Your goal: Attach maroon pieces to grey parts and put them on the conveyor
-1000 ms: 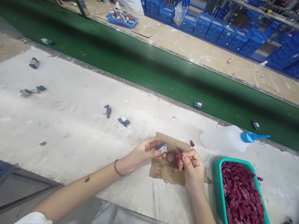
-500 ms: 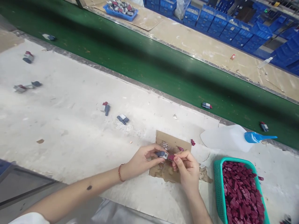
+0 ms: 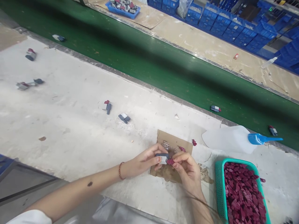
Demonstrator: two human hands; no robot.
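Note:
Between thumb and fingers, my left hand (image 3: pixel 149 159) grips a small grey-and-white plastic piece (image 3: pixel 163 159). My right hand (image 3: pixel 187 166) pinches a small maroon plastic piece (image 3: pixel 170 161), which meets the right end of the grey-and-white one; how deep it sits I cannot tell. Both hands are over a stained cardboard sheet (image 3: pixel 174 137) on the white table. On the sheet, just above my right fingers, another maroon piece (image 3: pixel 182 149) lies, and one more maroon piece (image 3: pixel 194 142) rests beyond its right edge.
A green basket (image 3: pixel 218 186) of maroon pieces stands right of my right hand. Behind it lies a white bottle (image 3: pixel 227 138) with a blue nozzle. Several grey, white and maroon assemblies (image 3: pixel 124 117) are scattered leftward. A green conveyor belt (image 3: pixel 144 62) crosses behind, carrying several more.
My left hand has turned the grey-and-white piece so its white side shows. The maroon piece in my right hand is now against its end. Items on the belt have shifted right.

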